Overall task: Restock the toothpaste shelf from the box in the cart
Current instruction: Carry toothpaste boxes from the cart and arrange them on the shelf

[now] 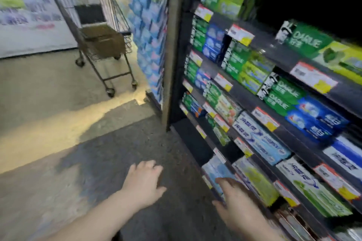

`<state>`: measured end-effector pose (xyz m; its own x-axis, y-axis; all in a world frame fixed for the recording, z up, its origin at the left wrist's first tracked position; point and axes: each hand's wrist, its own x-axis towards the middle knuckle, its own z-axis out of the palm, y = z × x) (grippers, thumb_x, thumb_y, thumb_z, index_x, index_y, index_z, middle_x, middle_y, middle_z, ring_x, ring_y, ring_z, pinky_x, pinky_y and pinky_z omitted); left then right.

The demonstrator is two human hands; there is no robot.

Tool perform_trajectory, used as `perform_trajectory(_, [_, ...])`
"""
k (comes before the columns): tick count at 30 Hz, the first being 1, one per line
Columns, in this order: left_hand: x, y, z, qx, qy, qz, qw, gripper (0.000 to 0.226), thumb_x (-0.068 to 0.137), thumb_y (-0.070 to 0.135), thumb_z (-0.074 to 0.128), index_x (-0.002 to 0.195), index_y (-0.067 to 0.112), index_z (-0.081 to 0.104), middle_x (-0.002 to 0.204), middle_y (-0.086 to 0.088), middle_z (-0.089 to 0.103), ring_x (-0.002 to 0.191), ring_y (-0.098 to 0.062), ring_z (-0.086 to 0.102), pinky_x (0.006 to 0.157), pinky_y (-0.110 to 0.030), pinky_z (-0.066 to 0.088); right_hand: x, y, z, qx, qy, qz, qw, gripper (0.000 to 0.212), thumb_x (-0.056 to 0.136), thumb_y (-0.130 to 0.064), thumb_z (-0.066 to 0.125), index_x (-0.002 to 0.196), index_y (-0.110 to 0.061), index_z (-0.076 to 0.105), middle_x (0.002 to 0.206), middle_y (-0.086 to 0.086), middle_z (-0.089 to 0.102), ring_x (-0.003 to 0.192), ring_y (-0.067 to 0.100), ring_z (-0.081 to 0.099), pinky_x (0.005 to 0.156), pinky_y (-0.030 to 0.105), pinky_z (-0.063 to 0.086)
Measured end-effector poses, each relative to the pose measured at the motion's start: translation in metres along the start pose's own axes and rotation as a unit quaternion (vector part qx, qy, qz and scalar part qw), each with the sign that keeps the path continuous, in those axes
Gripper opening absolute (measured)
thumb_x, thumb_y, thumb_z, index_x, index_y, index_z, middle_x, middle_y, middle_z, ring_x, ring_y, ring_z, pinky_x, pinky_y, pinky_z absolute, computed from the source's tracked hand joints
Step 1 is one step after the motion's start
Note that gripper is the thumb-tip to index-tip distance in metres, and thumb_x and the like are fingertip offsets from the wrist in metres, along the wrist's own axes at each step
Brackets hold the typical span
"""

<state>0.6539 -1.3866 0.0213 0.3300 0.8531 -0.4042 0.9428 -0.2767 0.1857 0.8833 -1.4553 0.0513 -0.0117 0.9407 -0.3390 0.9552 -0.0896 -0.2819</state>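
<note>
Brown box [104, 42] waits in the cart [117, 58] at eleven o'clock, well apart; your left hand [144, 184] is released and empty, your right hand [233, 201] flat against pale-blue toothpaste [217, 170] low on the shelf [290, 135] — next, fetch more stock

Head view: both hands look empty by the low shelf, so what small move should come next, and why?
Probably turn back toward the cart for more stock. The left hand hangs open over the floor, and the right hand rests open against a light blue toothpaste box on a low shelf, gripping nothing. The brown box sits in the cart, well behind.
</note>
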Motion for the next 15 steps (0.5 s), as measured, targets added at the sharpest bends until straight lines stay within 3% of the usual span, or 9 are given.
perform_trajectory(4, [0.002, -0.084, -0.029, -0.046, 0.006, -0.051, 0.998, 0.062, 0.084, 0.053, 0.046, 0.138, 0.025, 0.032, 0.148, -0.001, 0.031, 0.135, -0.024, 0.030, 0.112, -0.042, 0.024, 0.059, -0.073, -0.010, -0.022, -0.040, -0.033, 0.998, 0.056, 0.085, -0.045, 0.049, 0.136, -0.034, 0.027, 0.142, -0.009, 0.033, 0.130, 0.017, 0.035, 0.102, 0.034, 0.036])
perform_trajectory(9, [0.014, -0.208, -0.076, -0.054, 0.001, -0.093, 0.994, 0.062, 0.085, 0.052, 0.048, 0.138, 0.024, 0.033, 0.147, -0.001, 0.033, 0.135, -0.025, 0.030, 0.113, -0.044, 0.023, 0.148, -0.176, -0.017, -0.029, -0.068, -0.066, 0.995, 0.058, 0.084, -0.049, 0.051, 0.136, -0.036, 0.028, 0.143, -0.013, 0.034, 0.131, 0.012, 0.034, 0.105, 0.028, 0.033])
perform_trajectory(15, [0.032, -0.329, -0.137, -0.052, 0.035, -0.155, 0.986, 0.059, 0.086, 0.051, 0.046, 0.137, 0.023, 0.035, 0.141, -0.001, 0.041, 0.130, -0.024, 0.037, 0.108, -0.042, 0.029, 0.241, -0.285, -0.035, -0.034, -0.062, -0.114, 0.991, 0.059, 0.083, -0.048, 0.052, 0.135, -0.033, 0.031, 0.140, -0.009, 0.039, 0.128, 0.015, 0.039, 0.101, 0.031, 0.038])
